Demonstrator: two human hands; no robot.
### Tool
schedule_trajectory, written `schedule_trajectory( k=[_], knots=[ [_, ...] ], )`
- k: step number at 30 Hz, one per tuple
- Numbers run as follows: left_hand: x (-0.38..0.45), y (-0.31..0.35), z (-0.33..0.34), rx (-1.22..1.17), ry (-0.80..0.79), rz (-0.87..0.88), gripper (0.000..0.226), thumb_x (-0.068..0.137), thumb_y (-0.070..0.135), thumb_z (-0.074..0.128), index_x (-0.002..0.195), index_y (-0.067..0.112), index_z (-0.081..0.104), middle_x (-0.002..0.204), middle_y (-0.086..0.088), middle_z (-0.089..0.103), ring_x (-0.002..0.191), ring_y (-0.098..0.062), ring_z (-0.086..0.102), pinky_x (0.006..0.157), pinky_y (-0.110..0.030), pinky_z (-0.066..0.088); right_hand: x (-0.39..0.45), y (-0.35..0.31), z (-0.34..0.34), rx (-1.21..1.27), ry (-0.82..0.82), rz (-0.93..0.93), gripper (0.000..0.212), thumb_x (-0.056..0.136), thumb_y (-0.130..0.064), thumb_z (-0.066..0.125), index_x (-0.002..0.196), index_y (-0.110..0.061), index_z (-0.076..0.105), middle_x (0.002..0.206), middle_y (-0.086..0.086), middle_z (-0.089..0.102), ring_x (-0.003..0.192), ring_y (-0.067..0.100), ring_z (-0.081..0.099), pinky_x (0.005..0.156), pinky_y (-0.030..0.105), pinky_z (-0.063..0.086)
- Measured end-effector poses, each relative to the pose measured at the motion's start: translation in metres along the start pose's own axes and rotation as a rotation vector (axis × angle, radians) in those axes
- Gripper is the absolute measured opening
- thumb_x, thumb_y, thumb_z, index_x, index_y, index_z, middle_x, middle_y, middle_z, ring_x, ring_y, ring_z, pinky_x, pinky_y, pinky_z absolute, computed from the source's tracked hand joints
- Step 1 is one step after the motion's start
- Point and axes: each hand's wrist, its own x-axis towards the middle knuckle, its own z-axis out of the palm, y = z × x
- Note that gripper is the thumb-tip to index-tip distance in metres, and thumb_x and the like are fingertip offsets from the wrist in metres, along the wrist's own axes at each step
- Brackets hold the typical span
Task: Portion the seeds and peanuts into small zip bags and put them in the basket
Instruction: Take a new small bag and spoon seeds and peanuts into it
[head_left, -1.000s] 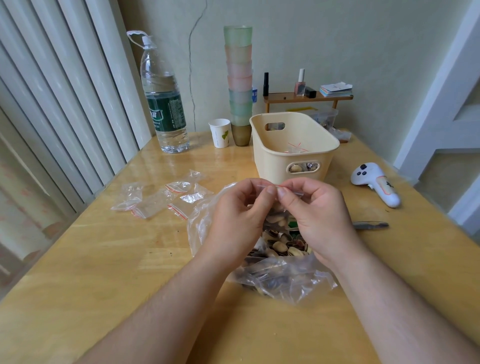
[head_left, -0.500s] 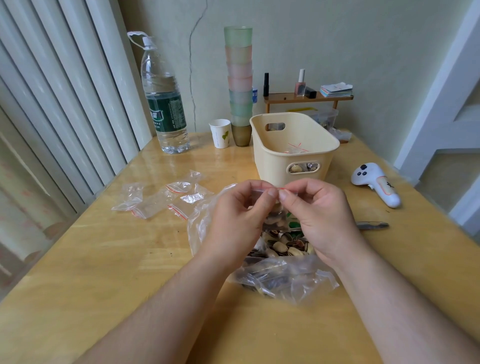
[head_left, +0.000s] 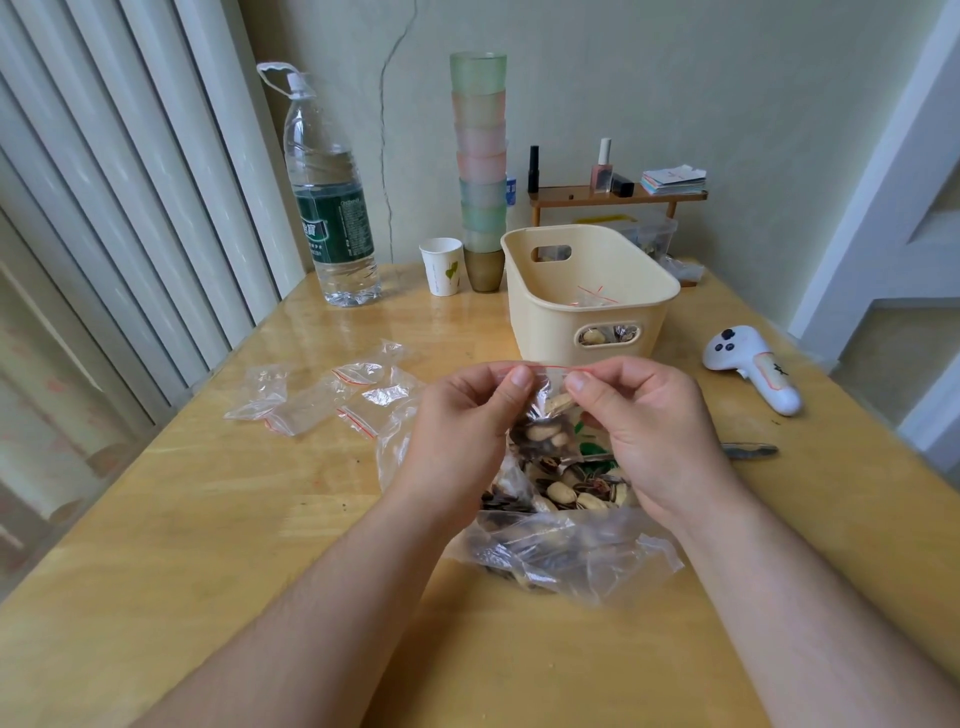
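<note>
The small zip bag (head_left: 545, 426), clear with a red line along its top strip and part-filled with pale peanuts and dark striped seeds, hangs just above the big loose bag of mix (head_left: 561, 525) in the near middle of the table (head_left: 208, 519), pinched at its top edge by the left hand (head_left: 462, 415) and the right hand (head_left: 644, 415). To seal it well, I judge the fingertips should press along the whole strip, end to end, keeping it level. The cream basket (head_left: 587, 306) stands just beyond, already holding filled bags, with empty zip bags (head_left: 332, 395) lying to the left.
</note>
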Motion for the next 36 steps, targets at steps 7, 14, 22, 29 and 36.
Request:
schedule_trajectory(
  k=[7, 14, 22, 29, 36],
  knots=[
    [-0.001, 0.005, 0.003, -0.098, 0.021, -0.080, 0.028, 0.107, 0.017, 0.056, 0.097, 0.007, 0.080, 0.090, -0.015, 0.078, 0.081, -0.021, 0.072, 0.072, -0.028, 0.056, 0.001, 0.005, -0.004, 0.011, -0.016, 0.025, 0.009, 0.090, -0.013, 0.079, 0.081, -0.013, 0.080, 0.082, 0.012, 0.077, 0.079, 0.021, 0.068, 0.078, 0.036, 0.056],
    [-0.002, 0.006, 0.005, -0.099, 0.069, -0.052, 0.022, 0.105, 0.017, 0.062, 0.100, 0.002, 0.077, 0.084, -0.018, 0.077, 0.067, -0.029, 0.072, 0.061, -0.041, 0.063, 0.001, 0.002, 0.000, 0.088, -0.040, 0.038, 0.022, 0.089, -0.002, 0.073, 0.073, -0.015, 0.079, 0.078, 0.009, 0.075, 0.073, 0.017, 0.069, 0.068, 0.025, 0.055],
    [0.004, 0.008, -0.002, -0.016, 0.232, 0.084, 0.009, 0.091, 0.014, 0.080, 0.083, 0.012, 0.075, 0.060, 0.005, 0.066, 0.054, -0.007, 0.058, 0.055, -0.024, 0.049, 0.000, -0.001, 0.010, -0.037, -0.056, 0.070, 0.014, 0.091, -0.024, 0.078, 0.104, -0.020, 0.080, 0.100, 0.014, 0.079, 0.089, 0.024, 0.071, 0.073, 0.035, 0.055],
    [0.002, 0.014, -0.002, -0.050, 0.095, 0.050, 0.022, 0.103, 0.033, 0.065, 0.116, 0.020, 0.077, 0.090, 0.005, 0.077, 0.079, -0.013, 0.071, 0.062, -0.031, 0.057, 0.000, -0.023, 0.023, -0.079, -0.006, 0.054, 0.015, 0.101, -0.011, 0.066, 0.098, -0.014, 0.081, 0.078, 0.000, 0.077, 0.068, 0.012, 0.072, 0.062, 0.027, 0.057],
    [-0.002, 0.009, -0.003, 0.415, -0.032, 0.241, 0.049, 0.098, 0.015, 0.073, 0.127, 0.053, 0.062, 0.112, 0.025, 0.075, 0.102, 0.004, 0.070, 0.091, -0.026, 0.059, 0.081, -0.055, 0.002, -0.104, 0.327, -0.035, 0.008, 0.100, -0.020, 0.070, 0.099, -0.026, 0.075, 0.073, -0.007, 0.069, 0.059, 0.009, 0.053, 0.055, 0.020, 0.050]
  ],
)
